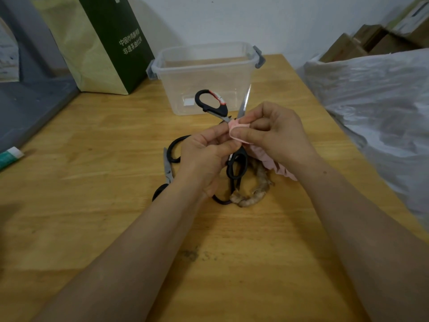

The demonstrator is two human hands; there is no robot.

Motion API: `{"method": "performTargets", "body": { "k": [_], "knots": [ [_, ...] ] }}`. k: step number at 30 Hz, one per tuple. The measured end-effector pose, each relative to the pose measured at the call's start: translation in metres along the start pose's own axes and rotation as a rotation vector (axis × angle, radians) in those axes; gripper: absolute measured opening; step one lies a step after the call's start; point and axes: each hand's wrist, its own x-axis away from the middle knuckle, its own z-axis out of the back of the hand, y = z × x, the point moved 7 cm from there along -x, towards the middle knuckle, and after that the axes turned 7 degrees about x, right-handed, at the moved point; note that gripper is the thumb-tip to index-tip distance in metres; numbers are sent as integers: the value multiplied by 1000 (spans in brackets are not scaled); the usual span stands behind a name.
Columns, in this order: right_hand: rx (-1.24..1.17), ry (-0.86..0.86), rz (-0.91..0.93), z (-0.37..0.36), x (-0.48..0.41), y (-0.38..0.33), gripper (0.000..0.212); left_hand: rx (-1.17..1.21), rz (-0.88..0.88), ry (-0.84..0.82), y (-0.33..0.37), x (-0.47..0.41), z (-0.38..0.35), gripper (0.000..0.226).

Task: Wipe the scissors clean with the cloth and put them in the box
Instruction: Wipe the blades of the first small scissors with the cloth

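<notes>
I hold a pair of black-handled scissors (pixel 212 104) splayed wide above the table, one handle loop with a red patch up near the box, the other loop hanging below my hands. My left hand (pixel 204 154) grips them near the pivot. My right hand (pixel 274 133) pinches a pink cloth (pixel 239 129) around the metal at the pivot; the cloth's tail hangs under my right wrist. One blade sticks up past my fingers. The clear plastic box (pixel 204 73) with grey latches stands just behind.
More black-handled scissors (pixel 168 168) lie on the wooden table (pixel 92 205) under my left hand, beside a brownish crumpled cloth (pixel 255 191). A green and tan paper bag (pixel 102 43) stands at the back left. A crinkled plastic sheet (pixel 371 101) covers the right side. A small tube (pixel 9 156) lies far left.
</notes>
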Motion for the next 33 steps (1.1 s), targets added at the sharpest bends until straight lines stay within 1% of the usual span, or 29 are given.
{"method": "performTargets", "body": {
  "k": [2, 5, 9, 13, 15, 17, 19, 20, 22, 24, 30, 33],
  "knots": [
    [18, 11, 2, -2, -1, -1, 25, -30, -5, -6, -1, 2, -2, 35],
    [26, 17, -2, -2, -4, 2, 22, -25, 17, -7, -1, 2, -1, 35],
    [23, -110, -29, -3, -7, 7, 14, 4, 61, 27, -1, 1, 2, 32],
    [-12, -144, -46, 3, -7, 8, 10, -1, 65, 30, -1, 1, 1, 32],
    [-71, -126, -67, 2, -5, 8, 9, -5, 61, 25, -1, 1, 0, 35],
    [-84, -71, -58, -1, -2, 7, 13, -15, 39, 28, -1, 1, 0, 36],
    [-17, -16, -13, -4, -1, 2, 22, -29, 9, 35, -1, 2, 0, 37],
    [12, 6, 12, -4, -1, -1, 23, -32, 0, 43, -1, 3, 0, 36],
    [19, 43, 36, -2, -2, -4, 20, -30, -4, 49, 0, 3, 0, 34],
    [14, 72, 21, 1, -2, -3, 18, -15, -6, 34, 0, 2, -2, 33],
    [85, 113, 27, 6, -3, -4, 13, 18, -15, -1, 0, 2, -5, 36],
    [110, 62, 55, 2, -1, -5, 14, 11, -28, 1, 1, 2, -3, 34]
  ]
}}
